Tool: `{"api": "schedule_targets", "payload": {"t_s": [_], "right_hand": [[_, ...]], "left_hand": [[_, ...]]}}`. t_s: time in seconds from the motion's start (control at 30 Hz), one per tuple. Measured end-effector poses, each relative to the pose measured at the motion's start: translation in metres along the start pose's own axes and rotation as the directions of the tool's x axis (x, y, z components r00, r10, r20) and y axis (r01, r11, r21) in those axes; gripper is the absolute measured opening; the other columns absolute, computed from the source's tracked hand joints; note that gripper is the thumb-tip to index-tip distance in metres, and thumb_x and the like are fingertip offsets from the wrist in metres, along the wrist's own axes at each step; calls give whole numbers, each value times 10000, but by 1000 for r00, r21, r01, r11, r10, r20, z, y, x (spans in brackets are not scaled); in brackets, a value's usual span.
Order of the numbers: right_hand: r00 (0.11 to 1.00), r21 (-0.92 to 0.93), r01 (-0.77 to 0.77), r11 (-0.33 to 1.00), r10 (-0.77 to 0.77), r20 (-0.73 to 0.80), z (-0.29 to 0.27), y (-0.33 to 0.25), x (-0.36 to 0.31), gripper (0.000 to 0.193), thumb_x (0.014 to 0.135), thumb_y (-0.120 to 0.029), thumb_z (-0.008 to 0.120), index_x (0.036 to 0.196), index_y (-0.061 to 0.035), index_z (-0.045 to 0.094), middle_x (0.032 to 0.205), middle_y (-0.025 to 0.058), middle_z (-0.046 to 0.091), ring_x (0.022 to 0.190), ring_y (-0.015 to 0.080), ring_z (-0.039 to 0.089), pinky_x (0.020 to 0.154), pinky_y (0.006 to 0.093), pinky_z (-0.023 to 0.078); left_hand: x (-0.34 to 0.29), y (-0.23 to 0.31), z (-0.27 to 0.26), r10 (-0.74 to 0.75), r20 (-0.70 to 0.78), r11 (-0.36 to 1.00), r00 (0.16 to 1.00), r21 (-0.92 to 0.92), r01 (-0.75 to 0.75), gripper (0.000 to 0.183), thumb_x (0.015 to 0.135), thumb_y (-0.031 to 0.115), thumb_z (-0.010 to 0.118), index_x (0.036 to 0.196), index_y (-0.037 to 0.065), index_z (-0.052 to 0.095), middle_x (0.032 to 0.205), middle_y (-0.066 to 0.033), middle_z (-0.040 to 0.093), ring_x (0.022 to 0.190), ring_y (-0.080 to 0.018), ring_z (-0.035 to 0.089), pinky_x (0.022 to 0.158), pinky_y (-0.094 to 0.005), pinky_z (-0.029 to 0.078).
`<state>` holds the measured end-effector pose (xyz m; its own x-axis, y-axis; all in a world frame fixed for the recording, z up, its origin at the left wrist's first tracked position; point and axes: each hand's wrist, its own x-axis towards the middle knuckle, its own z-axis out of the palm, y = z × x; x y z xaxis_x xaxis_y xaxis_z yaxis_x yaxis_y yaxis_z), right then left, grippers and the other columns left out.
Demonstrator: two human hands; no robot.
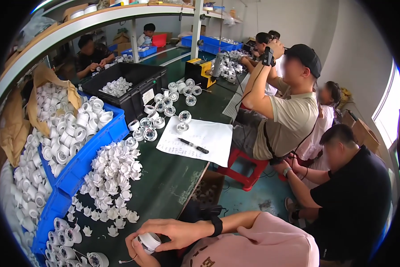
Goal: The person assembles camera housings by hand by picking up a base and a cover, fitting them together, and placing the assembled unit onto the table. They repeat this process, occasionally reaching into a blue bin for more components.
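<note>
Low in the view, a white round housing [150,241] sits between my two hands above the green table's near edge. My left hand [138,254] wraps it from the left and below. From the right, my right hand [176,231], with a black band on the wrist, closes over its top and right side. A thin wire with a small white connector [123,261] sticks out beside my left fingers. To the left stand several white housings with dark round fronts [66,236]. Beyond my hands lies a heap of small white petal-shaped plastic parts [113,173].
Blue bins [66,182] of white rings line the left, near a black crate [133,73]. A paper sheet [217,140] bears a black marker [193,145]. Several people sit or stand at the right, near a red stool [244,178]. A shelf [97,20] overhangs the table.
</note>
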<state>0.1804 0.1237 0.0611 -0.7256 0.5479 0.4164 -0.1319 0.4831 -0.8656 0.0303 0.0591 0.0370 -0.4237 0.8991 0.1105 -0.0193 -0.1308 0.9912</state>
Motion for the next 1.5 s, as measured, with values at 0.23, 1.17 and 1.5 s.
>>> {"api": "schedule_targets", "payload": {"t_s": [0.23,1.17,1.5], "right_hand": [[977,-3,-214,977,214,22,3,-1,-8,540,869,-186,655,1358,-101,440,1107,129,553,760,216,627,658,299,516],[973,129,-228,965,222,64,4,-4,10,581,824,-50,705,1323,37,422,1141,102,539,955,147,583,829,291,504],[981,23,-173,985,170,97,2,-8,8,601,787,-57,734,1301,31,435,1083,117,550,898,180,600,790,306,509]], "left_hand": [[-7,9,3,54,14,988,998,144,-56,261,993,198,418,1041,-15,561,935,-85,587,804,-171,546,720,-301,455],[0,26,-11,154,-21,975,988,166,-148,418,967,317,351,933,-32,579,839,-67,578,758,-121,522,680,-252,404],[-8,26,-9,232,-35,947,972,237,-217,412,960,297,343,953,-41,579,839,-92,596,749,-135,538,676,-263,413]]}}
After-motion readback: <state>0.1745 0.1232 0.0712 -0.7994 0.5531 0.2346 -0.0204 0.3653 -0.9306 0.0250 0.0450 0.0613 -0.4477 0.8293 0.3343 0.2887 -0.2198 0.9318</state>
